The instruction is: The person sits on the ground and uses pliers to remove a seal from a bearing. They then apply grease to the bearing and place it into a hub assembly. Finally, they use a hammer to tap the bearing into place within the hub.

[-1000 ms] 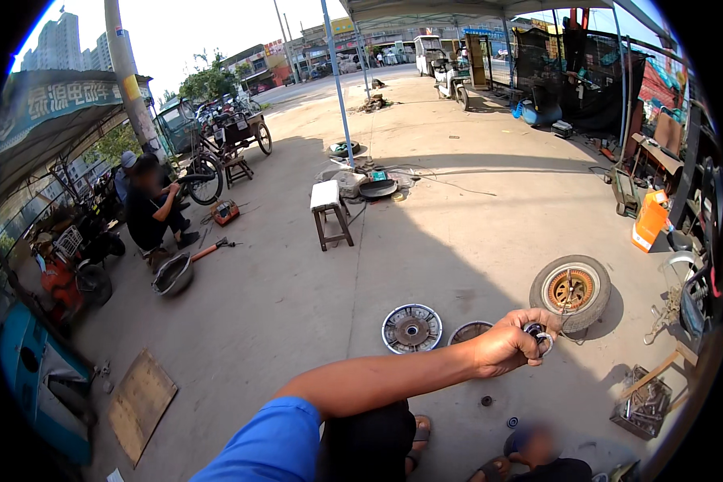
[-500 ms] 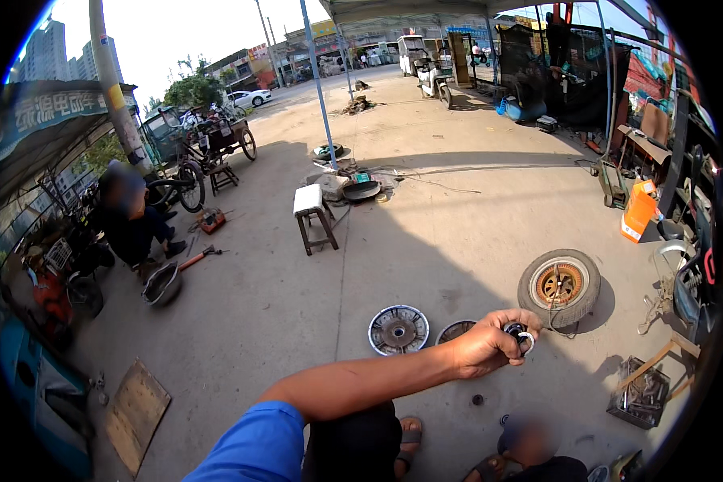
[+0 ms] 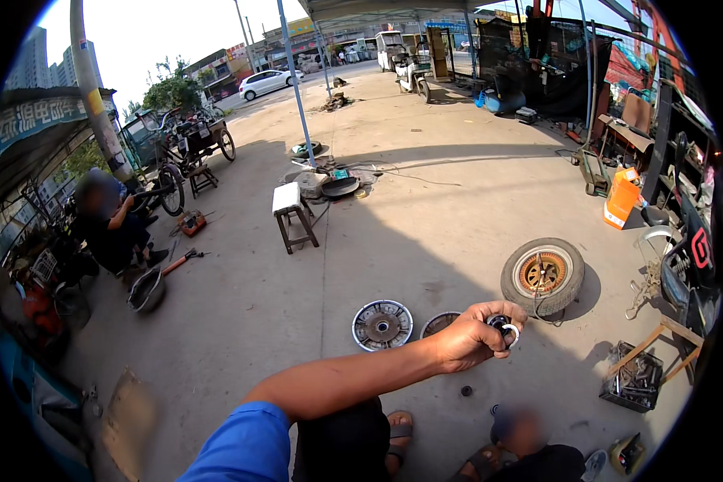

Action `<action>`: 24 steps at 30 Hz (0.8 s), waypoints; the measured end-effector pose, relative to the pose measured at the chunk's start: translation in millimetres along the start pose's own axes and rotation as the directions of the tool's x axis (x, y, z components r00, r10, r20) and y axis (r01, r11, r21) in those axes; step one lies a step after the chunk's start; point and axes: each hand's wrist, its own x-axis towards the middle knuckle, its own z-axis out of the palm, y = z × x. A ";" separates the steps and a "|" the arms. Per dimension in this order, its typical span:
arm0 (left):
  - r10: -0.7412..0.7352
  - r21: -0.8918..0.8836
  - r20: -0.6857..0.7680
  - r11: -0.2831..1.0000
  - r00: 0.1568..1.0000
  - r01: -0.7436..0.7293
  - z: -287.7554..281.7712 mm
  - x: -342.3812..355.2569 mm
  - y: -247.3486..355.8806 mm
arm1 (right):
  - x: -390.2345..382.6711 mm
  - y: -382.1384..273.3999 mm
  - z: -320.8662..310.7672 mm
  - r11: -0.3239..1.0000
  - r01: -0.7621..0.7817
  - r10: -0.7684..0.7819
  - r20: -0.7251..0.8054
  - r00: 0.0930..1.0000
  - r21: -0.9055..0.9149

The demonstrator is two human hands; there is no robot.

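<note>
My left arm in a blue sleeve reaches across from the lower left. My left hand [image 3: 475, 337] is closed around a small black and silver ring-shaped part [image 3: 503, 328], held up with its silver rim facing out. Behind the wrist, partly covered by it, lies a round metal wheel cover [image 3: 439, 323]. Another silver, spoked wheel disc [image 3: 382, 325] lies flat on the ground to its left. Farther right, a tyre on an orange-centred wheel [image 3: 542, 277] lies on its side. My right hand is out of view.
Another person [image 3: 530, 450] sits low at the bottom right, near a crate of metal parts [image 3: 635, 377]. A second person [image 3: 108, 225] sits at the left by parked bikes. A white-topped stool [image 3: 287, 199] and a tent pole [image 3: 297, 88] stand ahead.
The view has turned slightly, so most things sit farther left. Out on the road, the white car has moved right. My left hand keeps its hold on the ring-shaped part.
</note>
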 end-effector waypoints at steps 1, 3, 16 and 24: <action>0.003 -0.001 0.001 1.000 1.000 -0.003 0.0 -1.6 0.2 | 0.9 -1.7 -0.3 1.000 0.006 -0.006 0.005 1.000 -0.002; 0.005 -0.003 0.014 1.000 1.000 -0.005 0.4 -2.0 0.4 | 1.2 -4.1 -3.1 1.000 0.007 -0.007 0.008 1.000 0.000; 0.010 0.003 0.014 1.000 1.000 -0.010 -2.6 -3.6 3.1 | 0.1 -12.9 -17.9 1.000 0.017 -0.017 0.029 0.999 -0.003; 0.006 0.006 0.006 1.000 1.000 -0.006 -4.9 -6.3 3.4 | -8.0 -29.4 -39.5 1.000 0.032 -0.031 0.042 0.999 -0.001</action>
